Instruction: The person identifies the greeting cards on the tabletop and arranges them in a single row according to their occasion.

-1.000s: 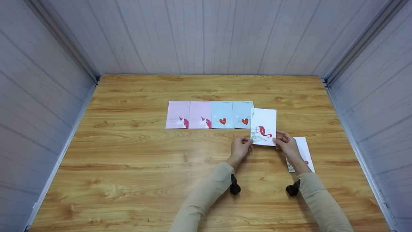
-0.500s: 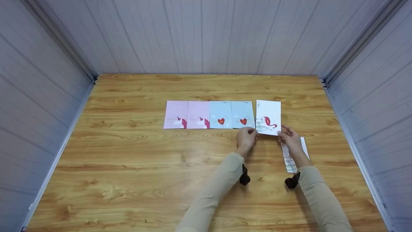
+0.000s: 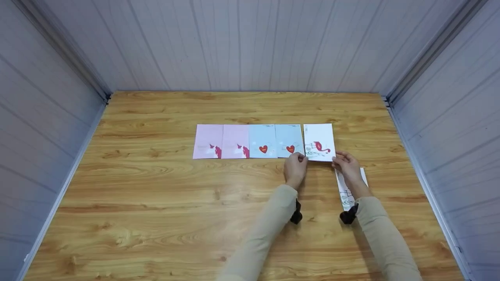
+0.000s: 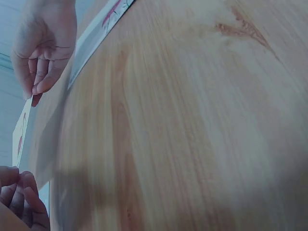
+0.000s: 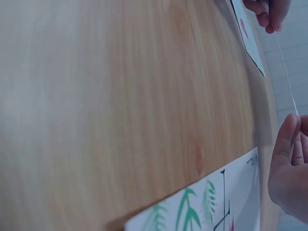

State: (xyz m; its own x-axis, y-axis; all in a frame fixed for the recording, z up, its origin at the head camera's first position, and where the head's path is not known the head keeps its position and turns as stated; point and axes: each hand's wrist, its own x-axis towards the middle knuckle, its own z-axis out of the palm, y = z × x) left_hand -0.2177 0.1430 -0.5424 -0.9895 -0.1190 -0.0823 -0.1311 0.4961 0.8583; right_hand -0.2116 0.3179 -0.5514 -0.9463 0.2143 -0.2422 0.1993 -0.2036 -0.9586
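A white card with a red flamingo (image 3: 319, 136) is held by its two near corners, one in each hand. My left hand (image 3: 295, 169) pinches the left corner, and my right hand (image 3: 349, 169) pinches the right one. In both wrist views the card stands off the wooden table, seen nearly edge-on with a shadow beneath. Just left of it lies a light blue card with a red heart (image 3: 289, 136). Partly hidden under my right hand and wrist, a second white flamingo card (image 3: 345, 191) lies on the table; its green leaves show in the right wrist view.
Another blue heart card (image 3: 262, 136) and two pink cards (image 3: 209, 136) continue the row leftward, edge to edge. Pale panel walls (image 3: 234, 47) enclose the wooden table (image 3: 156, 218) at the back and both sides. A black device (image 3: 297, 214) sits at each wrist.
The held flamingo card first overlapped the right blue card. It has moved away from me, to the right of that card, and then come down close beside it. Both hands kept their grip.
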